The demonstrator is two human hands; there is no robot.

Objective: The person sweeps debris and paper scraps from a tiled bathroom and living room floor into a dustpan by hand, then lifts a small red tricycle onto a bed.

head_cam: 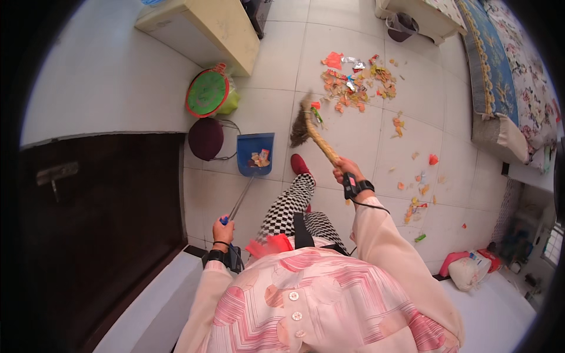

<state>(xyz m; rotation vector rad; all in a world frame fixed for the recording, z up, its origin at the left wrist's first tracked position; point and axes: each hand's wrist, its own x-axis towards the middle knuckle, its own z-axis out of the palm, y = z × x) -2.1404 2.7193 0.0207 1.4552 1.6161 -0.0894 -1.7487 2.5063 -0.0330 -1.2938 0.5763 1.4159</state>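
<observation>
My right hand (348, 170) grips the pale woven handle of a straw broom (322, 143). The broom's brown bristles are at the floor ahead of my red shoe (300, 164), beside a small green wrapper (317, 115). In my left hand (223, 230) is the metal rod of a long-handled blue dustpan (243, 155). Some peel and wrapper scraps (260, 159) lie inside the pan. A larger scatter of orange peels, foil and wrappers (351, 84) covers the tiles beyond the broom, to its right.
More scraps (415, 207) lie on the floor to the right. A round purple stool (205, 139) and a green-topped container (207, 92) stand left of the dustpan, near a dark door (101, 212). Farther off are a lined waste bin (401, 28) and a bed (507, 75).
</observation>
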